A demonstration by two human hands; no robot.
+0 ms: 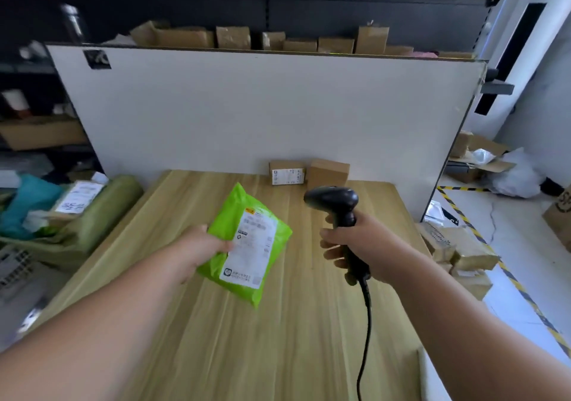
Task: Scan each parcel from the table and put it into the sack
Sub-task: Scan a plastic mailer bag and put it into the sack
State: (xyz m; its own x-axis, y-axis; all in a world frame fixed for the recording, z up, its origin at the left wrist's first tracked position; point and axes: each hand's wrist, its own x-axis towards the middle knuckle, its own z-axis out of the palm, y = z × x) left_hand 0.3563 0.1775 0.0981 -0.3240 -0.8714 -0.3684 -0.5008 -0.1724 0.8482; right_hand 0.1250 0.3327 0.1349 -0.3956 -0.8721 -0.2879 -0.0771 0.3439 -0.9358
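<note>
**While my left hand [204, 246] grips a green bag [230, 215], my right hand [361, 243] grips the scanner [332, 199]**

Where both my arms reach forward, a white board [247, 107] stands upright beyond my hands, along the far edge of the wooden table [216, 339] beneath them. Cardboard boxes [231, 37] line up behind the board's top edge. Left of my left hand, off the table's edge, lies the olive sack [102, 218], with a labelled parcel [78, 196] and a teal bag [27, 202] showing at its mouth. Right of my right hand, down on the floor, a heap of brown parcels [463, 252] sits beside yellow-black tape [457, 212].

The green bag is over the table, just in front of my left hand, tilted, with its white label [253, 246] facing up. My thumb lies on the label's near edge and my fingers go under the bag, out of sight. I can't tell whether its low corner touches the wood.

Beyond both hands, at the board's foot, two small boxes [287, 173] touch side by side. The left one shows a label.

My right fingers wrap the scanner's handle. Its black head rises above my fist and points left, near the bag but apart from it. Its cable [366, 323] hangs from under my fist toward me.
</note>
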